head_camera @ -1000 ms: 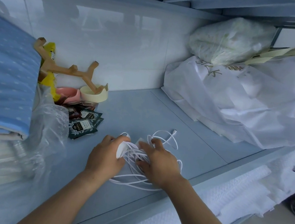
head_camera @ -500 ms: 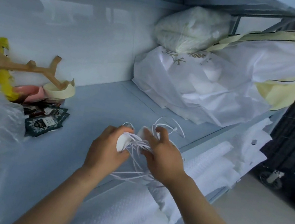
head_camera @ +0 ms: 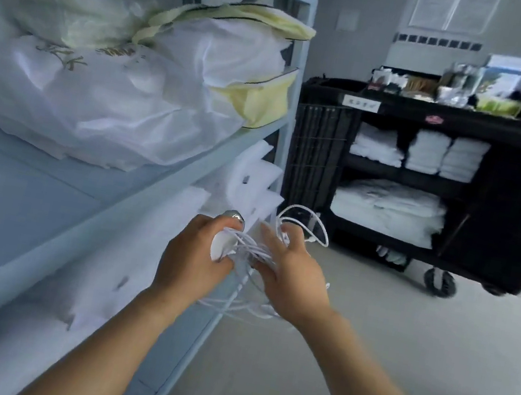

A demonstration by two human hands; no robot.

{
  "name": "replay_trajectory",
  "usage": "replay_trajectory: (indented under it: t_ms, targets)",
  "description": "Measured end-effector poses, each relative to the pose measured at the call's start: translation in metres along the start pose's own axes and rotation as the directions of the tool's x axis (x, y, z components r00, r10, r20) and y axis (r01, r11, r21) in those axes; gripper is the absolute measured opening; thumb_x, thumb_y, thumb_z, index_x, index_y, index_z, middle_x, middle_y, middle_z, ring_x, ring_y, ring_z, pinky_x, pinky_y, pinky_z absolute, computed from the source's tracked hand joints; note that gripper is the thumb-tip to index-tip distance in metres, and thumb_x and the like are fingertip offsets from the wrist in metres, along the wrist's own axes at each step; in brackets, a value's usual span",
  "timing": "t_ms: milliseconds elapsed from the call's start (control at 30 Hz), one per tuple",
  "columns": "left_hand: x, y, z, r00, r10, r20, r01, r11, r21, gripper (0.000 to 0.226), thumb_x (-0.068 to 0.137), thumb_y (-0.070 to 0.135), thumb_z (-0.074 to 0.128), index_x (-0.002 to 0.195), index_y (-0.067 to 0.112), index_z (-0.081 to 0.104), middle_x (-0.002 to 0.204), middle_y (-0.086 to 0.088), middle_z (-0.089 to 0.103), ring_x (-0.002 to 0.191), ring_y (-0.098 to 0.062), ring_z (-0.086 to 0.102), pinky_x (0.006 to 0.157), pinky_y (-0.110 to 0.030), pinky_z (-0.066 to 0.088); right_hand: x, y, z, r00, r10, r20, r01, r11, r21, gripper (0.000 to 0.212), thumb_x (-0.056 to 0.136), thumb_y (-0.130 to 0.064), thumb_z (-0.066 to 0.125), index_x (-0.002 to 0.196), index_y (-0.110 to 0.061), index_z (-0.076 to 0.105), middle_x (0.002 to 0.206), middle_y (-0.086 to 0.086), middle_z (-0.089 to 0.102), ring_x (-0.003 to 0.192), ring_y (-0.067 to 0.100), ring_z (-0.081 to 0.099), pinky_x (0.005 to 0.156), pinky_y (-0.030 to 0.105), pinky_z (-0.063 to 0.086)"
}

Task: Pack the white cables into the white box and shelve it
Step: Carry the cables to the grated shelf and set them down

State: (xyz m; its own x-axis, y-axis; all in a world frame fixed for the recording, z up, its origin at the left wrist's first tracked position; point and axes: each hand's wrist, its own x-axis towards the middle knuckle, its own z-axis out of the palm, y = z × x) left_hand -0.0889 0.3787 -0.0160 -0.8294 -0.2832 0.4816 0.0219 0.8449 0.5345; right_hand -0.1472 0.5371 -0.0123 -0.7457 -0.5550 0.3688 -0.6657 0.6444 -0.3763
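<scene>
White bag (head_camera: 94, 105): gold lettering, only final "K" legible. Black cart's white label (head_camera: 361, 103): blurred, unreadable.

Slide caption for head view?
Left hand and right hand hold tangled white cables beside the shelf, linen cart behind.

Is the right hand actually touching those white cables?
Touching. In the head view, the white cables loop between the curled fingers of the right hand and trail beneath it.
</scene>
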Motion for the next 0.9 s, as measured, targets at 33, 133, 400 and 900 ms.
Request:
replay_trajectory:
  t_ms: [33, 133, 400, 900]
  targets:
    - [0.001, 0.019, 0.018, 0.999, 0.025, 0.021, -0.025, 0.999, -0.026, 0.059, 0.061, 0.014, 0.069, 0.106, 0.047, 0.049, 0.105, 0.012, 0.058, 0.091, -0.013, 0.057, 0.069, -0.021, 0.04, -0.012, 0.021, -0.012, 0.999, 0.03, -0.013, -0.03, 0.999, -0.013, 0.049, 0.088, -0.031, 0.056, 0.133, -0.029, 0.037, 0.135, 0.008, 0.033, 0.087, 0.036, 0.058, 0.06, 0.04, 0.049]
    - [0.0, 0.077, 0.07, 0.992, 0.109, 0.066, -0.103, 0.99, -0.094, 0.057, 0.061, 0.013, 0.069, 0.106, 0.044, 0.052, 0.102, 0.014, 0.057, 0.091, -0.011, 0.055, 0.068, -0.022, 0.04, -0.05, 0.08, -0.048, 0.991, 0.119, -0.061, -0.122, 0.991, -0.05, 0.047, 0.087, -0.031, 0.057, 0.131, -0.028, 0.04, 0.132, 0.008, 0.035, 0.085, 0.035, 0.057, 0.057, 0.039, 0.049]
    - [-0.019, 0.239, 0.203, 0.898, 0.367, 0.244, -0.281, 0.903, -0.324, 0.052, 0.061, 0.013, 0.069, 0.105, 0.037, 0.058, 0.1, 0.005, 0.057, 0.087, -0.022, 0.058, 0.071, -0.037, 0.05, -0.177, 0.213, -0.141, 0.88, 0.41, -0.24, -0.449, 0.882, -0.139, 0.047, 0.086, -0.033, 0.058, 0.13, -0.025, 0.042, 0.134, 0.009, 0.035, 0.085, 0.036, 0.057, 0.059, 0.039, 0.049]
    - [-0.011, 0.451, 0.373, 0.622, 0.71, 0.33, -0.459, 0.672, -0.582, 0.05, 0.065, 0.021, 0.065, 0.106, 0.045, 0.05, 0.104, 0.013, 0.054, 0.075, -0.009, 0.053, 0.054, -0.019, 0.038, -0.284, 0.368, -0.254, 0.55, 0.657, -0.515, -0.81, 0.57, -0.137, 0.047, 0.087, -0.031, 0.058, 0.13, -0.027, 0.041, 0.14, 0.009, 0.032, 0.091, 0.034, 0.059, 0.062, 0.033, 0.044]
